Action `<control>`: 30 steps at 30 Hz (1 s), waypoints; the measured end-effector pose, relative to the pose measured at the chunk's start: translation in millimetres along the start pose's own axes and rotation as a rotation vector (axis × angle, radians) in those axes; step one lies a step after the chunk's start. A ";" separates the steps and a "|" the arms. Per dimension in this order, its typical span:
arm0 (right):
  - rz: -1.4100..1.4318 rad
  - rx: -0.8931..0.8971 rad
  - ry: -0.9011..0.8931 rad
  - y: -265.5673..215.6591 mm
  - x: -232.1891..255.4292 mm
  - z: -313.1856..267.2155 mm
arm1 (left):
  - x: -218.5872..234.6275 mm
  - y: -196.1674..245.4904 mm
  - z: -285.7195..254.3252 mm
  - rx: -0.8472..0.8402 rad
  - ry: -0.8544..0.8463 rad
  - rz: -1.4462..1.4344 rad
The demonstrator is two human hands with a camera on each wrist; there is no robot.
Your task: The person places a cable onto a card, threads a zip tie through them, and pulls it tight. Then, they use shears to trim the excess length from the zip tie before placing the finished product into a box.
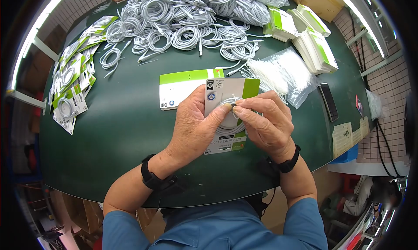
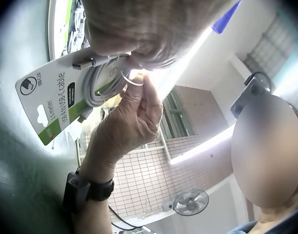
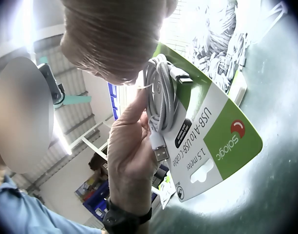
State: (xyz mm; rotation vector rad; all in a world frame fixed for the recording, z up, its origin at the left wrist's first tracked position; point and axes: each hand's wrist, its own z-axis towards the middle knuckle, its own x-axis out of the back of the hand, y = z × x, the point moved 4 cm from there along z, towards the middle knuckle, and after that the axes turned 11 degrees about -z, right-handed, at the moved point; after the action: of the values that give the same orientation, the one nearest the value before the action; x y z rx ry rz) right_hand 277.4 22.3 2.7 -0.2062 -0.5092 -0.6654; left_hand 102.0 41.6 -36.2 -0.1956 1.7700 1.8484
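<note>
A white and green card (image 1: 224,146) is held up off the table, with a coiled white cable (image 3: 161,97) lying against its printed face. My left hand (image 1: 193,121) grips the card's left edge, its thumb on the coil. The thumb and index finger of my right hand (image 1: 267,119) pinch a thin white tie (image 2: 131,81) that loops at the coil. In the right wrist view the cable's USB-A plug (image 3: 161,153) and USB-C plug (image 3: 184,79) hang beside the coil. How the tie passes through the card is hidden.
Flat cards (image 1: 174,81) lie just behind my hands. Finished-looking cards with cables (image 1: 65,108) overlap at left. Coiled cables (image 1: 185,37) heap at the back. A bag of ties (image 1: 296,71), card stacks (image 1: 317,51) and a phone (image 1: 328,102) are at right.
</note>
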 end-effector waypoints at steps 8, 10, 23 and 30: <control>0.051 -0.120 -0.011 5.5 0.0 1.4 | -2.7 -0.3 -1.4 -0.013 -0.016 0.021; 0.083 -0.167 -0.010 7.8 -1.5 1.5 | -3.6 0.5 -2.0 -0.034 -0.027 0.040; 0.000 -0.027 -0.084 5.1 2.3 7.1 | -3.0 -4.4 -3.7 -0.045 -0.057 0.073; 0.005 -0.042 -0.091 5.5 2.5 6.6 | -0.2 -5.2 -3.5 -0.036 -0.031 0.090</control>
State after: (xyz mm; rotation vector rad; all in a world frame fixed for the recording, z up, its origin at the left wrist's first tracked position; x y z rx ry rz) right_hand 280.0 27.4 9.5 -0.2784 -0.5823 -0.6642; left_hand 103.8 38.0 -41.1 -0.1022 1.7511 1.9368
